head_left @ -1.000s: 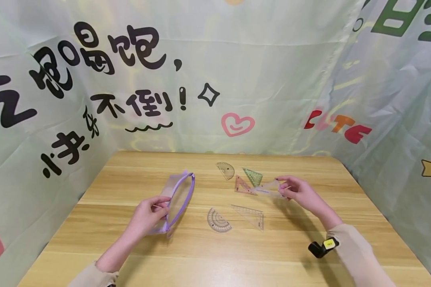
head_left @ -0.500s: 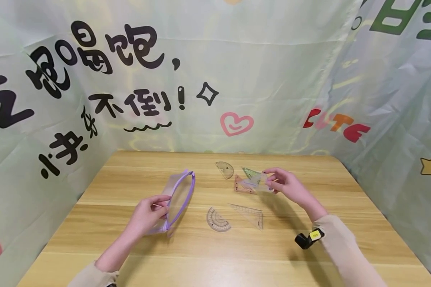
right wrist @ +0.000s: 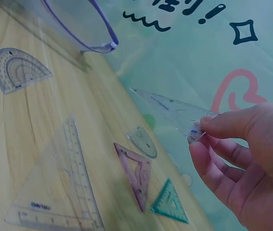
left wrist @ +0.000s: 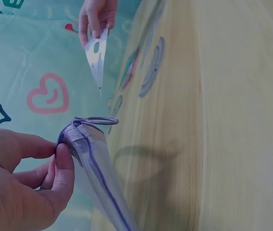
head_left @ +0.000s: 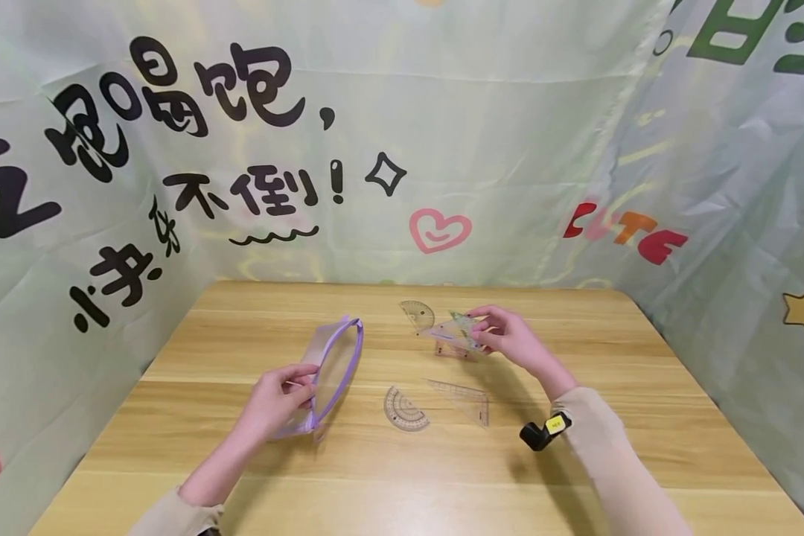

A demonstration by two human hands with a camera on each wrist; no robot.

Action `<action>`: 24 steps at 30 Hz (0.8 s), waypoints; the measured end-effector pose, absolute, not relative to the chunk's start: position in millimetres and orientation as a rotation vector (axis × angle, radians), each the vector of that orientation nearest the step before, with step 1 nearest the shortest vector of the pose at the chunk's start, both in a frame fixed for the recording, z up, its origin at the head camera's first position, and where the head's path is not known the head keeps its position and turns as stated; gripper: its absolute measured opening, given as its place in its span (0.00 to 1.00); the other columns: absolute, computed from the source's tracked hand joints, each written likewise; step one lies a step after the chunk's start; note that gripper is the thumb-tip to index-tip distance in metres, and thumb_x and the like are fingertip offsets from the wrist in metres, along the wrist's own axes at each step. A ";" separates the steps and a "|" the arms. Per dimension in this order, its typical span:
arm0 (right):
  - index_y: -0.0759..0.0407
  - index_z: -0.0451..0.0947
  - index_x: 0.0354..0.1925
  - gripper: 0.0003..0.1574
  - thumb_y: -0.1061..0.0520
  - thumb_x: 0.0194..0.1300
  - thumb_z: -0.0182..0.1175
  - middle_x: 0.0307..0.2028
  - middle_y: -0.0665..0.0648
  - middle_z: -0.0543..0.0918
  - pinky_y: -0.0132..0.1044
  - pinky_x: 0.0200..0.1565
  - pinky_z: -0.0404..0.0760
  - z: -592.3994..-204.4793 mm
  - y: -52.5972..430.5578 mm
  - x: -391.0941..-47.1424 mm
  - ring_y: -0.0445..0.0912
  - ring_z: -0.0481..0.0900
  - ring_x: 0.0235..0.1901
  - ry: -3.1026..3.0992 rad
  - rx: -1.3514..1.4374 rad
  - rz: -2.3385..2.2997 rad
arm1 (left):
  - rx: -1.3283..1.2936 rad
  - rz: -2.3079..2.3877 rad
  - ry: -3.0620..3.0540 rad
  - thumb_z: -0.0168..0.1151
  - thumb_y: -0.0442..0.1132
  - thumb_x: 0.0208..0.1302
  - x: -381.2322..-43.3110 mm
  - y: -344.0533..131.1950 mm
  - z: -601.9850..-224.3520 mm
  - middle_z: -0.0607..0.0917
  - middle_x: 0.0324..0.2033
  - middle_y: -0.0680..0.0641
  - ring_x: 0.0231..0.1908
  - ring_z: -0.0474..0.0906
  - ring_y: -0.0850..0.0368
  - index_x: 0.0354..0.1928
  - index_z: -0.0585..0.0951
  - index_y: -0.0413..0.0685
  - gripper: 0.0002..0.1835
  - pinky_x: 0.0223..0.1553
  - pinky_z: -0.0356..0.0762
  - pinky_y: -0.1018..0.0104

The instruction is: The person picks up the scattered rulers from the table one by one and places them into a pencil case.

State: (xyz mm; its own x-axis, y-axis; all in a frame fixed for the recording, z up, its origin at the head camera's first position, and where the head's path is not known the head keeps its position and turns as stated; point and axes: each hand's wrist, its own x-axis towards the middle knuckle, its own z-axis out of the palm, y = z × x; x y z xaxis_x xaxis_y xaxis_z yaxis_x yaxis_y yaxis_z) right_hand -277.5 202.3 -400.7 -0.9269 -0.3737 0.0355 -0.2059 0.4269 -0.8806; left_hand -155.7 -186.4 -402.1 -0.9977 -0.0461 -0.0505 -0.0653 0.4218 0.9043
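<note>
My left hand (head_left: 281, 400) pinches the edge of a see-through zip pouch (head_left: 356, 357) with purple trim, its mouth gaping toward the right. In the left wrist view the thumb and index finger grip the pouch (left wrist: 95, 159) near its zipped corner. Raised above the table, a clear triangular set square (right wrist: 172, 110) is pinched between the thumb and fingers of my right hand (head_left: 505, 340), its sharp tip toward the pouch. Below it lie a pink set square (right wrist: 135, 174) and a green set square (right wrist: 171, 204), both partly covered in the head view.
A small protractor (head_left: 418, 314) lies farther back on the wooden table (head_left: 402, 484). Nearer the front are a larger clear protractor (head_left: 405, 409) and another clear set square (head_left: 467, 398). Printed fabric (head_left: 509, 149) hangs behind and along both sides.
My right hand has moved left with the clear set square, passing over the green and pink set squares toward the pouch. The left hand and the pouch have stayed in place.
</note>
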 end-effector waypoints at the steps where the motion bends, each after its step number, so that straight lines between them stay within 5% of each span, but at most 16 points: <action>1: 0.64 0.69 0.65 0.27 0.60 0.69 0.59 0.48 0.70 0.80 0.49 0.42 0.88 -401.7 200.1 -278.3 0.49 0.84 0.38 2.508 -0.508 -1.516 | -0.108 1.675 2.637 0.60 0.27 0.62 -155.8 -185.9 -401.9 0.83 0.35 0.41 0.30 0.80 0.61 0.56 0.80 0.30 0.19 0.33 0.86 0.71; 10: 0.65 0.68 0.64 0.27 0.63 0.69 0.58 0.47 0.71 0.79 0.42 0.39 0.89 -402.6 185.0 -278.1 0.44 0.82 0.34 2.472 -0.506 -1.539 | -0.155 1.712 2.615 0.60 0.26 0.61 -155.6 -176.5 -399.0 0.83 0.36 0.40 0.28 0.80 0.63 0.56 0.79 0.30 0.19 0.33 0.86 0.71; 24: 0.62 0.69 0.66 0.28 0.63 0.68 0.58 0.49 0.71 0.81 0.57 0.46 0.87 -389.0 145.1 -276.5 0.47 0.84 0.35 2.430 -0.486 -1.581 | -0.166 1.757 2.606 0.59 0.29 0.64 -150.7 -177.0 -396.5 0.83 0.42 0.37 0.32 0.82 0.63 0.61 0.76 0.32 0.23 0.40 0.88 0.66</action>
State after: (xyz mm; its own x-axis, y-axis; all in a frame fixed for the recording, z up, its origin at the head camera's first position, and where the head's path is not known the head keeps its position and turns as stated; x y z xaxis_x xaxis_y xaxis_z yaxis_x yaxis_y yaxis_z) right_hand -276.5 145.1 -389.0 -0.9255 -0.3787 0.0102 -0.1628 0.3732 -0.9134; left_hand -150.7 -177.0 -396.5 -0.9944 -0.0905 -0.0539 -0.0839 0.3712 0.9248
